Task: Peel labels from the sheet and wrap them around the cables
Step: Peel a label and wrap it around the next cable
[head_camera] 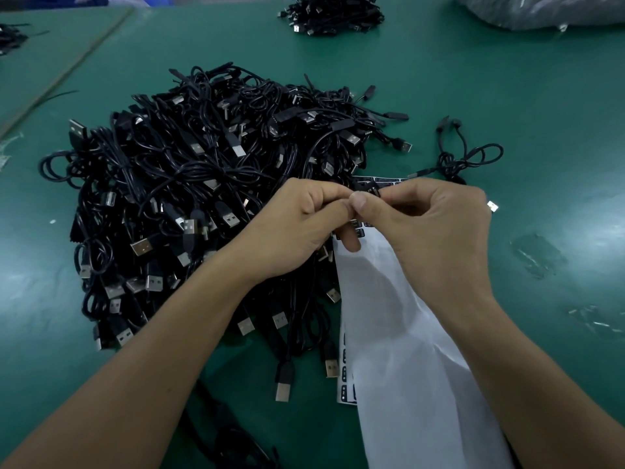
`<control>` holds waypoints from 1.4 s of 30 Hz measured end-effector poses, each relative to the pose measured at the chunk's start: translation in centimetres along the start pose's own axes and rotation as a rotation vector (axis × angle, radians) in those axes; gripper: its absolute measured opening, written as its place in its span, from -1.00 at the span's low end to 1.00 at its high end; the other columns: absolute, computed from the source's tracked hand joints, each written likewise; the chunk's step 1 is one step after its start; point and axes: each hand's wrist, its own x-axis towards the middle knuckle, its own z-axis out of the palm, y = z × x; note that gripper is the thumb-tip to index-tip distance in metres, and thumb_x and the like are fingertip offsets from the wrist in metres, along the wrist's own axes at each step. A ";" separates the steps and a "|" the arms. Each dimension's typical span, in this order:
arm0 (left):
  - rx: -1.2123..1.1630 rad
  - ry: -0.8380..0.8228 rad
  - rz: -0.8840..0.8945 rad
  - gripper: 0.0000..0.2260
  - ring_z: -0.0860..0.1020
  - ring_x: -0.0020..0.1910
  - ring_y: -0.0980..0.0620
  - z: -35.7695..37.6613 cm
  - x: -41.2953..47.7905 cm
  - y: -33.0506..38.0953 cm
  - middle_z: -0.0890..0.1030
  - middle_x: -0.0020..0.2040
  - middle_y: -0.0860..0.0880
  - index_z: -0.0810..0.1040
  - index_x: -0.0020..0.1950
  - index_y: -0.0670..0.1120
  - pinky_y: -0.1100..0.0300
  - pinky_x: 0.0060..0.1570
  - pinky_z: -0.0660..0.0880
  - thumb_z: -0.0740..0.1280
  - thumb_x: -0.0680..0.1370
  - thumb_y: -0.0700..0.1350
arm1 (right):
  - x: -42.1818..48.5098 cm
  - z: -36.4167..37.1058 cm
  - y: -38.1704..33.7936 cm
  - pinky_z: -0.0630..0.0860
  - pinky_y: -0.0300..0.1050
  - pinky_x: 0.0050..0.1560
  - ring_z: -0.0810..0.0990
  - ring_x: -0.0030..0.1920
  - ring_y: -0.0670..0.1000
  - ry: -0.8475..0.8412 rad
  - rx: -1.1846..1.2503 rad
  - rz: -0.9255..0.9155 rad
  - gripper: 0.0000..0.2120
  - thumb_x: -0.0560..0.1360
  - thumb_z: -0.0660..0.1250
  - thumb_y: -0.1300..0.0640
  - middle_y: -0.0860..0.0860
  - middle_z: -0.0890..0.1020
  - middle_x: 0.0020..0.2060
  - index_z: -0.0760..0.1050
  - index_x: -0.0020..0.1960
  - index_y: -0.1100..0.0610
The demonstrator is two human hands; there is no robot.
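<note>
A big heap of black USB cables (203, 184) lies on the green table (507, 96). A long white label sheet (399, 333) runs from under my hands toward me, with black labels along its left edge and at its far end. My left hand (304, 228) and my right hand (436, 225) meet above the sheet's far end. Both pinch a thin black cable with a small black label (367, 190) between thumbs and fingertips. A silver USB plug (492, 206) sticks out just right of my right hand.
One coiled cable (460, 160) lies apart, right of the heap. A second cable pile (333, 13) sits at the far edge, and a clear plastic bag (541, 11) at the far right. Tape scraps (537, 255) mark the table at right.
</note>
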 end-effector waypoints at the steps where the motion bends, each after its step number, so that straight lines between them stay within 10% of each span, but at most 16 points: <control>1: -0.004 0.004 -0.008 -0.77 0.43 -0.49 0.22 0.0 0.0 0.0 0.67 -0.35 0.01 0.67 -0.01 0.04 0.41 -0.44 0.33 0.23 0.69 -0.15 | 0.0 0.0 0.0 0.57 -0.35 -0.25 0.69 -0.30 -0.16 0.000 0.007 -0.005 -0.91 0.40 0.59 0.04 -0.20 0.70 -0.33 0.68 -0.20 -0.03; 11: -0.075 0.040 -0.084 -0.77 0.24 -0.47 0.01 -0.1 0.1 0.4 0.63 -0.42 -0.01 0.62 -0.04 -0.16 0.30 -0.50 0.20 0.19 0.69 -0.21 | 0.4 -0.3 0.4 0.59 -0.31 -0.17 0.69 -0.25 -0.11 0.080 0.089 -0.035 -0.78 0.40 0.58 0.20 -0.12 0.71 -0.27 0.63 -0.12 -0.09; 42: -0.059 0.004 -0.035 -0.78 0.40 -0.52 0.26 -0.1 0.0 0.1 0.62 -0.39 0.05 0.62 0.08 -0.19 0.51 -0.44 0.30 0.19 0.70 -0.19 | 0.7 -0.2 0.9 0.63 -0.15 -0.17 0.70 -0.25 -0.07 -0.039 0.039 -0.033 -0.93 0.48 0.49 0.17 -0.12 0.72 -0.31 0.66 -0.16 0.02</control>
